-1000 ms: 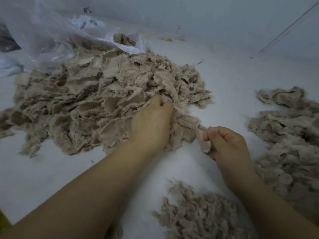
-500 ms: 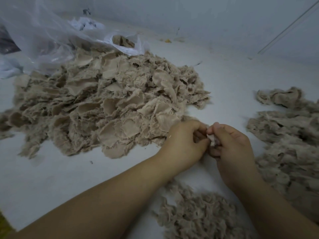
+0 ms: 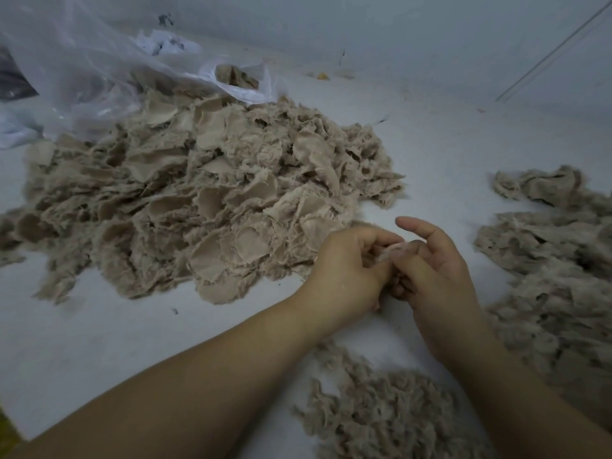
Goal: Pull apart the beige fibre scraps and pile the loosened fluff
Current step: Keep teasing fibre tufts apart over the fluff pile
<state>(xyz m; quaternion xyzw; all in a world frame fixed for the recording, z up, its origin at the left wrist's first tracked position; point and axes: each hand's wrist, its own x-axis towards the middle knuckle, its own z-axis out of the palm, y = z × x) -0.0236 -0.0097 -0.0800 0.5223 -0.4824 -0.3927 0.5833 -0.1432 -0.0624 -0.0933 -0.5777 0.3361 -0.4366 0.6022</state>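
Beige fibre scrap [image 3: 392, 250]: one small piece, held between both hands just off the near right edge of the big scrap heap [image 3: 205, 207], above the white desk [image 3: 99, 342]. Most of it is hidden by fingers; only a pale tuft shows between them.

Left hand [image 3: 344, 273]: fingers curled, pinching the left side of the scrap. Right hand [image 3: 433, 276]: thumb and lower fingers pinching the right side; index finger lifted clear and not touching. The hands touch at the fingertips, so the scrap's visible span is short and runs roughly left to right between them. Its long axis cannot be judged further.

Key relation: both hands are equally on the piece, so a pull-apart would need them to separate sideways along that left-right line. Judgement: step in hand is teasing this one piece open.

Loosened fluff sits in two places: a pile [image 3: 384, 415] near the body below the hands, and a larger spread [image 3: 556, 283] along the right. The right hand is nearer both.

Heap untouched portion is large; task looks far from done.

Clear plastic bag [image 3: 82, 61] lies behind the heap, a few scraps in its mouth.
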